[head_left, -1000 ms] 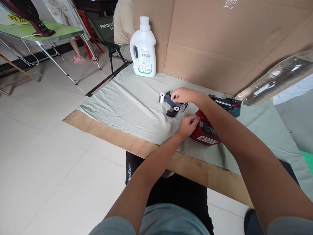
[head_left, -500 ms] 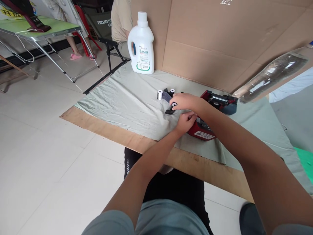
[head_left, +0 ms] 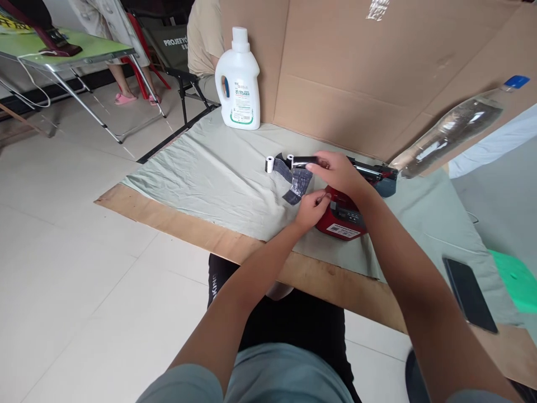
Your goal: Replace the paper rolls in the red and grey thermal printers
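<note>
My right hand (head_left: pixel 339 172) grips one end of a shiny black ribbon roll (head_left: pixel 302 161), held sideways above the cloth. Dark ribbon (head_left: pixel 300 182) hangs loose beneath it, and a strip runs left to a small roll with a white core (head_left: pixel 269 163). A second white core end (head_left: pixel 290 159) shows just beside the held roll. My left hand (head_left: pixel 310 210) has its fingers curled closed at the left edge of a small red printer (head_left: pixel 325 225). The printer's dark lid (head_left: pixel 385 180) is swung back; my right forearm hides part of the inside.
A white detergent bottle (head_left: pixel 240 84) stands at the back left. A clear plastic bottle (head_left: pixel 457 131) with a blue cap leans along the cardboard wall (head_left: pixel 356 73). A phone (head_left: pixel 470 294) lies near the right front edge. Beyond the table sits a person in a beige top (head_left: pixel 205 42).
My right hand has risen and shifted right with the ribbon roll, which now shows lengthwise with ribbon trailing below it. My left hand stays by the printer. The view has turned slightly right.
</note>
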{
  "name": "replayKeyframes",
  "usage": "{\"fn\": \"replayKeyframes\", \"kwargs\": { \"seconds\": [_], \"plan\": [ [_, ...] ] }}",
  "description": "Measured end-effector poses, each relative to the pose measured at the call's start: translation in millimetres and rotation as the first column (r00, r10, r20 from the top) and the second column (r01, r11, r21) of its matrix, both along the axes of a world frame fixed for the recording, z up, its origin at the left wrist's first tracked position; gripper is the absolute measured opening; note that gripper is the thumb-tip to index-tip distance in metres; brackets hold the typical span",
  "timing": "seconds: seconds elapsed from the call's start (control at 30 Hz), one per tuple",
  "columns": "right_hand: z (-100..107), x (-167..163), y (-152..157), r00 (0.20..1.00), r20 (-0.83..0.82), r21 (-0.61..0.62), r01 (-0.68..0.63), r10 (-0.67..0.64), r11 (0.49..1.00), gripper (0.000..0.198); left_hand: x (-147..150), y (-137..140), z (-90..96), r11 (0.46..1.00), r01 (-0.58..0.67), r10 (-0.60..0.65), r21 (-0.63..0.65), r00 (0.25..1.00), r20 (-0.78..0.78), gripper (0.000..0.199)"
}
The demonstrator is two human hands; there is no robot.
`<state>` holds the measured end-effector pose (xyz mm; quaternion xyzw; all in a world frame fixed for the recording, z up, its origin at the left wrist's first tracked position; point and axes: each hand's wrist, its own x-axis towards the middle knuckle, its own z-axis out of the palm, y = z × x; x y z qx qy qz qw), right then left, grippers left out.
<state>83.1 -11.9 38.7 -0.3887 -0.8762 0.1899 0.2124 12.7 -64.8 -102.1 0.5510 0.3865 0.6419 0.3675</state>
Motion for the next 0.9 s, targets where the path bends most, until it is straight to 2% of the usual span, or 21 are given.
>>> {"fn": "replayKeyframes", "kwargs": {
  "seconds": [0.03,0.1,0.2,0.33,0.37,0.4,0.47,0.53,0.57,0.63,0.73,0.8,0.9],
  "plan": [
    [2,13,-9,0.988,-0.15,-0.088,0.013,-0.027,0.996,0.031,0,0,0.9,1.0,0.001,0.0,-0.01,1.0,0.023,0.048],
    [3,40,-28,0.915,-0.391,-0.255,-0.008,-0.095,0.967,0.041,0,3,1.4,0.999,-0.001,0.004,-0.038,0.997,0.081,0.05],
    [-2,75,-57,0.784,-0.58,-0.386,-0.023,-0.223,0.922,0.054,-2,8,3.8,0.998,-0.039,0.047,-0.05,0.983,0.175,0.051],
    [-4,105,-88,0.71,-0.589,-0.502,0.053,-0.387,0.863,0.063,-12,5,25.1,0.997,-0.082,0.079,0.0,0.96,0.267,0.047],
    [-4,110,-93,0.71,-0.569,-0.53,0.07,-0.416,0.845,0.065,-15,1,34.3,0.997,-0.052,0.036,0.05,0.961,0.276,0.048],
    [-3,114,-97,0.72,-0.542,-0.552,0.084,-0.433,0.829,0.066,-17,-3,44.4,0.992,0.019,-0.047,0.124,0.971,0.234,0.05],
    [-2,119,-102,0.764,-0.48,-0.575,0.098,-0.432,0.812,0.066,-17,-11,63.8,0.945,0.218,-0.235,0.245,0.971,0.046,0.056],
    [-2,123,-103,0.817,-0.418,-0.578,0.1,-0.399,0.81,0.065,-15,-16,77.0,0.903,0.329,-0.299,0.278,0.943,-0.146,0.052],
    [-2,125,-103,0.838,-0.393,-0.561,0.108,-0.379,0.821,0.063,-13,-17,79.9,0.897,0.346,-0.296,0.275,0.932,-0.207,0.048],
    [-4,128,-102,0.868,-0.356,-0.447,0.166,-0.345,0.879,0.051,-7,-15,78.1,0.91,0.325,-0.261,0.257,0.931,-0.254,0.04],
    [-9,132,-100,0.923,-0.283,-0.119,0.234,-0.259,0.965,0.033,0,-10,63.7,0.939,0.282,-0.23,0.198,0.941,-0.249,0.037],
    [-13,135,-96,0.957,-0.213,0.036,0.211,-0.198,0.977,0.029,1,-9,54.1,0.954,0.242,-0.192,0.176,0.945,-0.264,0.038],
    [-22,140,-83,0.97,-0.128,0.137,0.224,-0.207,0.965,0.026,-5,-9,45.4,0.96,0.181,-0.091,0.212,0.923,-0.374,0.042]
  ]
}}
